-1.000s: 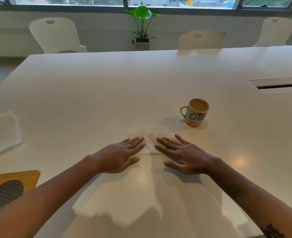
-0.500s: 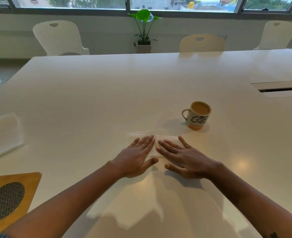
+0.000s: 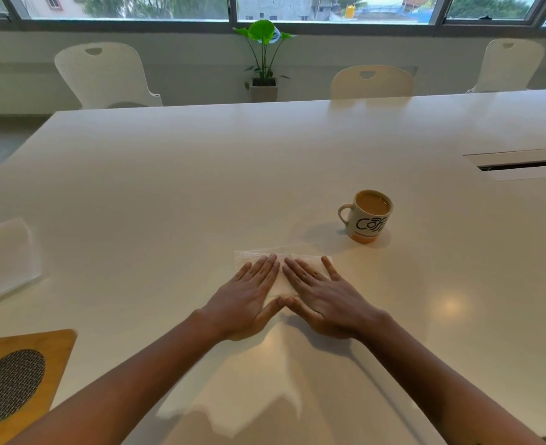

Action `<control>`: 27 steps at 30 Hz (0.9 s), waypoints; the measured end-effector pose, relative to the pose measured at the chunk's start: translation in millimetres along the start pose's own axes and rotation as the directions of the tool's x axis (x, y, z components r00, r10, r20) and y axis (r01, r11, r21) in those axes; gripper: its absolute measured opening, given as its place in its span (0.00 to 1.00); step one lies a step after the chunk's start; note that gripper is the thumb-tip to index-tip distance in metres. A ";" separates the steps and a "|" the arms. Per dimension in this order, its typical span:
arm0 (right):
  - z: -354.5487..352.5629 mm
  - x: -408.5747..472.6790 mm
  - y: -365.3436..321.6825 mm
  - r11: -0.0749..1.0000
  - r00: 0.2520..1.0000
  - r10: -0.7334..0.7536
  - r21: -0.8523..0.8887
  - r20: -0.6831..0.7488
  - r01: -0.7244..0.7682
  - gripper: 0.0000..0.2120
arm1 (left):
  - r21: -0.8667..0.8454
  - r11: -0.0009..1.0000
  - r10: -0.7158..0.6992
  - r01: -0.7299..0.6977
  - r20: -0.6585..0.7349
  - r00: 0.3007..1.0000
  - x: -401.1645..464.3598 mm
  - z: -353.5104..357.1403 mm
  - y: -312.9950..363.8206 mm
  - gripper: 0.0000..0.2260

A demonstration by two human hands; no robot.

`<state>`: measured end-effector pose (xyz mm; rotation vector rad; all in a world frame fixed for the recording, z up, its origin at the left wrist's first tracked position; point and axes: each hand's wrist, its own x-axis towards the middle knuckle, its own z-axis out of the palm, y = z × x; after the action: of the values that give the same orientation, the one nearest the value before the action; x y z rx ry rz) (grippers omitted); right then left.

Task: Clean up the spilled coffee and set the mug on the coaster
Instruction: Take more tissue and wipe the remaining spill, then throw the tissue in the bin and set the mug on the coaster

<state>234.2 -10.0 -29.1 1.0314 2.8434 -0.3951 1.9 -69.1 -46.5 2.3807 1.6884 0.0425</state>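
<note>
Left hand (image 3: 249, 303) and right hand (image 3: 324, 300) flat, fingers straight, pressing the paper napkin (image 3: 279, 284) onto the table (image 3: 201, 187). Mug (image 3: 368, 216) upright just beyond-right of napkin; coaster (image 3: 18, 380) well left of napkin, near table's edge.

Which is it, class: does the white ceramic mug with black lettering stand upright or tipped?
Upright. The white ceramic mug with black lettering rests on its base, rim level, holding light-brown coffee.

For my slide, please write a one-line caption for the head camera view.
Both hands, left and right, press a paper napkin flat on the white table, near a full coffee mug.
</note>
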 end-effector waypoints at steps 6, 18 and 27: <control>-6.9 -5.8 8.3 0.998 0.994 0.056 0.021 0.091 -0.058 0.37 | -0.156 0.986 -0.065 0.054 -0.063 0.996 0.1 -4.4 -2.6 0.41; -33.2 44.5 22.2 0.983 0.970 0.117 0.161 -0.213 -0.084 0.30 | -0.325 0.946 -0.087 -0.016 -0.301 0.950 30.9 -38.1 -27.9 0.24; -15.6 30.9 38.4 0.990 0.940 -0.117 0.038 -0.319 0.136 0.16 | -0.270 0.957 0.006 -0.105 -0.346 0.938 15.6 -27.6 -32.8 0.15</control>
<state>235.1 41.7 -27.5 1.0069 3.2150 -0.3542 -27.5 -39.7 -27.7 2.2942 1.6141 0.7005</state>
